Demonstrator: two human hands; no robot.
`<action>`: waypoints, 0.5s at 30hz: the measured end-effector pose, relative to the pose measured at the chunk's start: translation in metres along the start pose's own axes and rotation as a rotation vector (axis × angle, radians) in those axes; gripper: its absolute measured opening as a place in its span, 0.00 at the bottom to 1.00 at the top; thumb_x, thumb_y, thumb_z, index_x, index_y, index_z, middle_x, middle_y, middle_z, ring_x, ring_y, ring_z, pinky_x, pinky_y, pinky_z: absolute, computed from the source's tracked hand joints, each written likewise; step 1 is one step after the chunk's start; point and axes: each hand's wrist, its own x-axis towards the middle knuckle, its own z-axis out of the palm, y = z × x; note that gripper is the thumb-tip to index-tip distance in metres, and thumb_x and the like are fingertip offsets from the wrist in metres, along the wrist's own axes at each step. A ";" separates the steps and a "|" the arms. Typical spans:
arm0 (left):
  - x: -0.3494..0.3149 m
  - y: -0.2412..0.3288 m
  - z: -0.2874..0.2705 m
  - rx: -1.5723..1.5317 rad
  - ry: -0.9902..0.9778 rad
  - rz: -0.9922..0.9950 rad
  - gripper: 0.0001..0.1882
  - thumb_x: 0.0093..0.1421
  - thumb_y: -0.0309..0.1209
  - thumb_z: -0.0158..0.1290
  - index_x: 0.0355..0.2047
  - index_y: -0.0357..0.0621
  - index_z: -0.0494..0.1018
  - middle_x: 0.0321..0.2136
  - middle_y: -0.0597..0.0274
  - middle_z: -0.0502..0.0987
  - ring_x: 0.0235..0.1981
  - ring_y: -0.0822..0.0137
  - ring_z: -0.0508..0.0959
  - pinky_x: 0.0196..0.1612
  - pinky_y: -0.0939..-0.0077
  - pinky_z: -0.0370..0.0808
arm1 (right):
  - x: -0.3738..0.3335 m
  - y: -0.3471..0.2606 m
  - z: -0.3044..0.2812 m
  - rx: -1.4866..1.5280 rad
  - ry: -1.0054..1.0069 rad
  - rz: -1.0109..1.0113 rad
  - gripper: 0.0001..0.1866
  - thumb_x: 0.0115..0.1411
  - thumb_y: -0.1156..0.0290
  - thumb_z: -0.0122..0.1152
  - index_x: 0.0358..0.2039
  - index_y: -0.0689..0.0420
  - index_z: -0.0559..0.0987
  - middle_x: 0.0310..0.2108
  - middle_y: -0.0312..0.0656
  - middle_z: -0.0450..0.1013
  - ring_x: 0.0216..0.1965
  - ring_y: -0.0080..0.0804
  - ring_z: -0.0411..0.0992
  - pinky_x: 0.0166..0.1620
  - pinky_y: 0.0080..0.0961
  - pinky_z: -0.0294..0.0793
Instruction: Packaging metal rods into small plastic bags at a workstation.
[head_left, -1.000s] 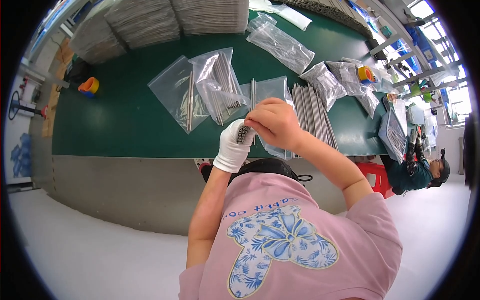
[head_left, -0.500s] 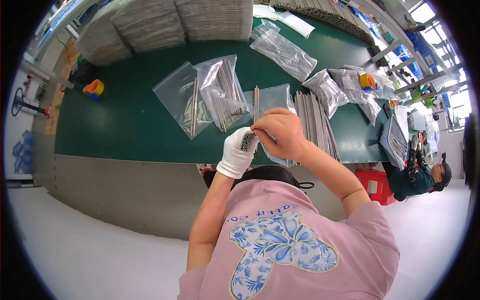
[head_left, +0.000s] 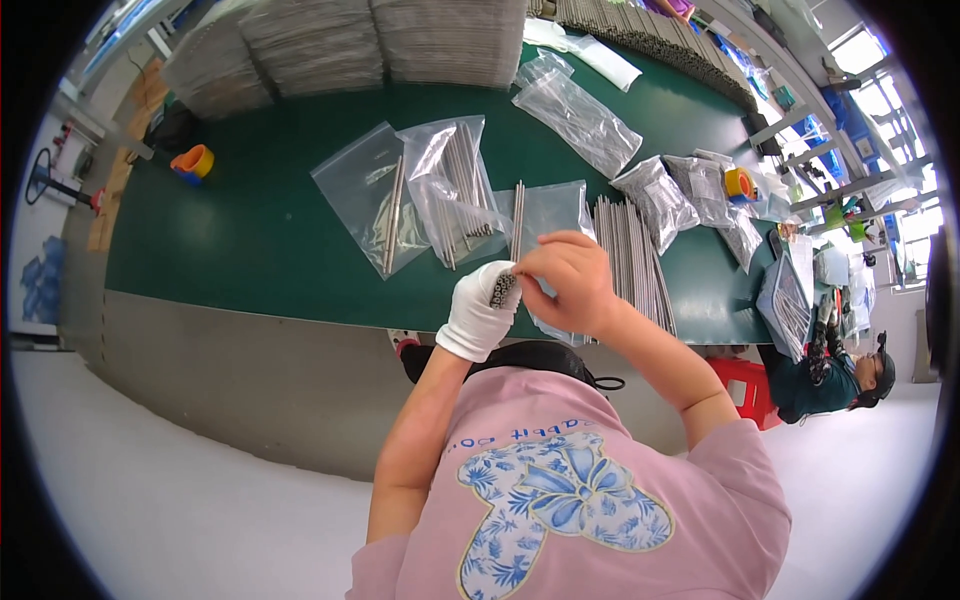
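Note:
My left hand [head_left: 476, 318], in a white glove, is closed around a bundle of thin metal tubes [head_left: 503, 291], whose hollow ends face up toward me. My bare right hand [head_left: 572, 287] meets it from the right, thumb and forefinger pinched at the edge of the tube ends; what they grip is too small to make out. Just beyond the hands, a few long rods [head_left: 518, 215] lie by a clear plastic bag [head_left: 560, 205]. Right of that bag lies a pile of loose metal rods [head_left: 630, 265]. Two more clear bags with rods, a left bag [head_left: 350, 180] and a fuller bag [head_left: 425, 155], overlap to the left.
Wrapped stacks [head_left: 445, 45] stand along the back of the green table [head_left: 230, 240]. Filled plastic packets [head_left: 655, 195] and a tape roll [head_left: 739, 184] lie to the right; another tape roll [head_left: 192, 163] is far left. A co-worker [head_left: 825, 380] sits at the right by a red stool [head_left: 745, 390].
The view has shifted slightly. Both hands stay together at the tube ends, and the right hand's fingers have curled a little more over the bundle's edge.

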 end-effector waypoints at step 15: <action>0.004 -0.003 0.004 0.019 -0.015 0.078 0.10 0.50 0.23 0.57 0.34 0.42 0.71 0.26 0.55 0.74 0.26 0.53 0.75 0.30 0.69 0.73 | -0.002 0.008 0.000 0.086 0.025 0.072 0.07 0.41 0.79 0.61 0.24 0.56 0.77 0.20 0.35 0.73 0.20 0.32 0.71 0.39 0.29 0.73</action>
